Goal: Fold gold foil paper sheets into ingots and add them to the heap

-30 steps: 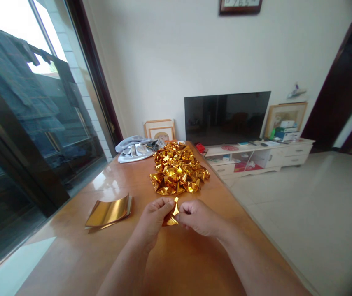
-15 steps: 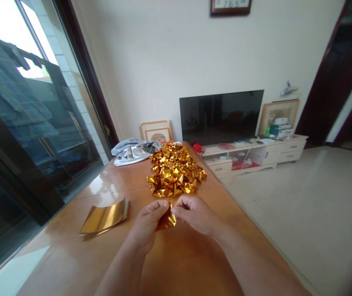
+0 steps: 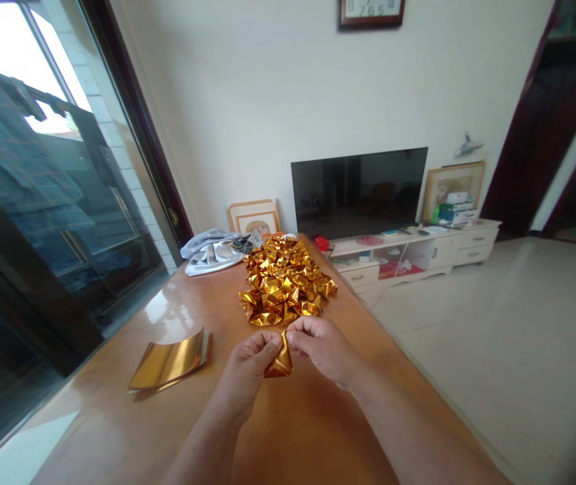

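Between my hands is a partly folded sheet of gold foil paper (image 3: 280, 364), held above the wooden table (image 3: 312, 431). My left hand (image 3: 253, 360) pinches its left side between thumb and fingers. At its upper right edge, my right hand (image 3: 321, 347) grips it with thumb and forefinger. Just beyond my fingers lies a heap of folded gold foil pieces (image 3: 288, 283). To the left of my left hand rests a stack of flat gold foil sheets (image 3: 169, 364), their edges curling up.
Grey and white cloth (image 3: 217, 250) is bunched at the table's far left end. A white sheet (image 3: 32, 448) lies at the near left corner. Past the table stand a television (image 3: 361, 192) and a low white cabinet (image 3: 439, 256). A glass door (image 3: 55, 202) is on the left.
The foil paper has turned and narrowed between my fingers, its lower part now a sharper folded shape. Both hands have shifted slightly to the right, and the camera view has moved a little.
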Tool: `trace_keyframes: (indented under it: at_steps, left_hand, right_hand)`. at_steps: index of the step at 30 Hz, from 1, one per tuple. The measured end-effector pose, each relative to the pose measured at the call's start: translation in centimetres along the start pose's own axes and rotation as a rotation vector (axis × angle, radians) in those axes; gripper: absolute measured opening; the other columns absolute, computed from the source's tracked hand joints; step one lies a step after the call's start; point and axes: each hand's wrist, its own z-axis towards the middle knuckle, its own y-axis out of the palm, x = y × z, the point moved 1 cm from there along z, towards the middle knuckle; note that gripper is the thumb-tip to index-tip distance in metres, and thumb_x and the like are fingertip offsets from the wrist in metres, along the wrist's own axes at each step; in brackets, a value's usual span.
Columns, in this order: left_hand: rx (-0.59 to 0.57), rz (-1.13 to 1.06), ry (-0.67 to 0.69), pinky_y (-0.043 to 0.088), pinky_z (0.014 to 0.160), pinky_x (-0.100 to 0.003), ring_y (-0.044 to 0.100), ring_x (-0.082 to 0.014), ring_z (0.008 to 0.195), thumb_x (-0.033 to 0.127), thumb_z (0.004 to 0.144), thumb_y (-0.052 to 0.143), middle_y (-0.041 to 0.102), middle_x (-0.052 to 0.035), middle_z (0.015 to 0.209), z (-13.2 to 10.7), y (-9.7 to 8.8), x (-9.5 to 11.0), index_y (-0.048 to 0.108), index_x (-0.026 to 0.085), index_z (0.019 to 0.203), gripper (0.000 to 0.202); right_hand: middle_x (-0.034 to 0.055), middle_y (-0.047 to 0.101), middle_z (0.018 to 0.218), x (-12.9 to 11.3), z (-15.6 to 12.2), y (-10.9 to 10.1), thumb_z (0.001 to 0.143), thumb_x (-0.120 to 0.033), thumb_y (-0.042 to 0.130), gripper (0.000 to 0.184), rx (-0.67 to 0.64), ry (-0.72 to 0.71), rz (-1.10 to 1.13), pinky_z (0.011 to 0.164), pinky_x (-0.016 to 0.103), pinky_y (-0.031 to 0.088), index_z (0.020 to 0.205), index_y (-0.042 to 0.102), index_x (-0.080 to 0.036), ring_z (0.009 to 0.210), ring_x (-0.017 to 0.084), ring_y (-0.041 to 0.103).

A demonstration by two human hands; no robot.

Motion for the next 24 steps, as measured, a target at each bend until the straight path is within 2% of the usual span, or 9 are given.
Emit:
trace_keyframes:
  at_steps: [5,10,14,24]
  left_hand:
    - [0.028,-0.017,0.008,0.038,0.056,-0.019,0.047,-0.0084,0.057,0.046,0.084,0.071,0.057,0.0004,0.065,-0.2,0.4,0.1,0.062,0.013,0.077,0.035]
    - [0.146,0.014,0.057,0.043,0.056,-0.021,0.049,-0.0089,0.054,0.045,0.081,0.074,0.058,0.0015,0.061,0.4,0.3,-0.5,0.062,0.014,0.076,0.034]
    - [0.223,0.1,0.104,0.048,0.059,-0.024,0.058,-0.0131,0.058,0.047,0.079,0.074,0.062,-0.0008,0.063,0.8,-0.1,-1.1,0.065,0.015,0.079,0.033]
    - [0.259,0.106,0.126,0.054,0.062,-0.027,0.061,-0.0134,0.059,0.045,0.078,0.075,0.062,0.0001,0.065,0.8,0.5,-1.0,0.067,0.014,0.081,0.032]
  right_hand:
    - [-0.004,0.054,0.069,-0.1,-0.1,0.1,0.083,-0.032,0.063,0.014,0.0,0.051,0.073,0.061,0.025,0.039,0.083,0.06,-0.018,0.063,0.011,0.047]
    - [-0.0012,0.06,0.076,-0.4,-0.2,0.6,0.085,-0.027,0.06,0.007,0.202,-0.176,-0.202,0.065,0.027,0.042,0.082,0.059,-0.021,0.07,0.015,0.053]
    - [0.0024,0.065,0.084,-0.1,-0.6,1.4,0.087,-0.021,0.057,0.008,0.222,-0.302,-0.409,0.073,0.03,0.044,0.086,0.064,-0.022,0.079,0.018,0.058]
    - [0.0024,0.067,0.086,1.2,-0.6,2.0,0.086,-0.017,0.057,0.012,0.251,-0.313,-0.465,0.073,0.029,0.044,0.087,0.066,-0.023,0.08,0.018,0.06]
